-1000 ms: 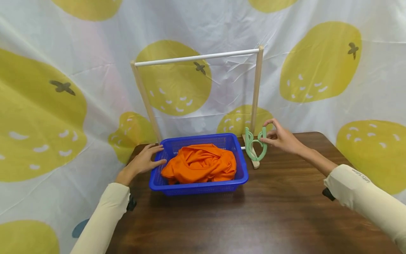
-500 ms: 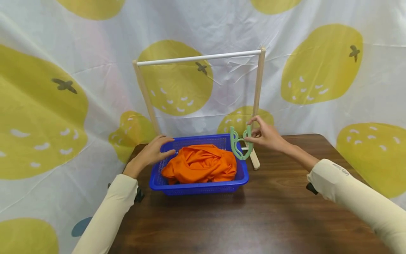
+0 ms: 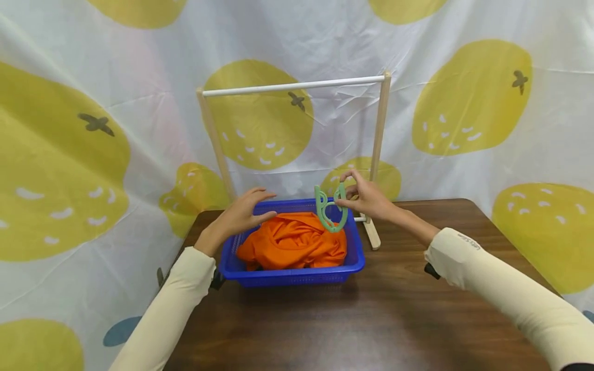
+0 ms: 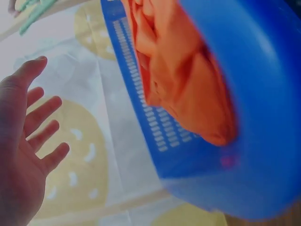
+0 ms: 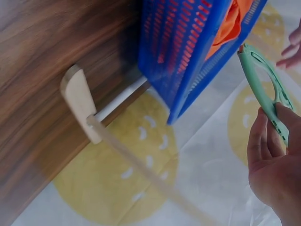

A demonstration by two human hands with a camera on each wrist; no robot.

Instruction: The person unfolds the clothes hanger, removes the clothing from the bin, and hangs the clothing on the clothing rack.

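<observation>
My right hand (image 3: 364,198) pinches one arm of a light green folded clothes hanger (image 3: 321,210) between thumb and fingers. The hanger hangs in the air over the back right of a blue plastic basket (image 3: 297,274), its two arms pointing up. In the right wrist view the hanger (image 5: 257,87) shows its ridged edge beside the fingers. My left hand (image 3: 243,214) is above the basket's back left part, fingers spread and holding nothing. A crumpled orange cloth (image 3: 292,245) fills most of the basket.
Behind the basket stands a small rack with a white top bar (image 3: 297,86) and wooden posts (image 3: 380,123). Its right wooden foot (image 3: 372,236) rests on the brown table (image 3: 417,309). A white curtain (image 3: 343,31) with yellow fruit prints hangs close behind.
My right hand has carried the hanger leftward, from beside the rack's right foot to over the basket. My left hand has moved right and slightly up from the basket's left rim.
</observation>
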